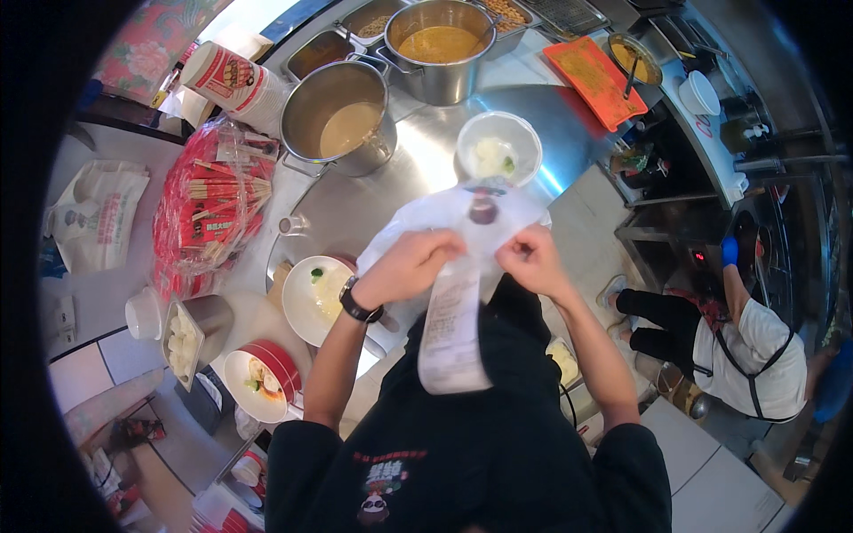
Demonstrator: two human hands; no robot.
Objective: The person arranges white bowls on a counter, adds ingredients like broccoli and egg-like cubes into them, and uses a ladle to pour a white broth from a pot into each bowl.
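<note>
A white plastic bag with a printed figure is pinched at its edge by the fingers of my left hand and my right hand. From between the hands a long printed paper slip hangs down in front of my dark shirt; how it is fastened is hidden. Just beyond the bag, a round white tub holds pale food and a green piece of vegetable. Below my left forearm, partly covered by the watch wrist, is a white bowl with noodle-like food and broccoli.
Steel pots with pale liquid and orange soup stand at the back. Stacked paper cups and plastic-wrapped chopsticks lie left. A red-rimmed bowl sits lower left, an orange tray right. A co-worker stands at right.
</note>
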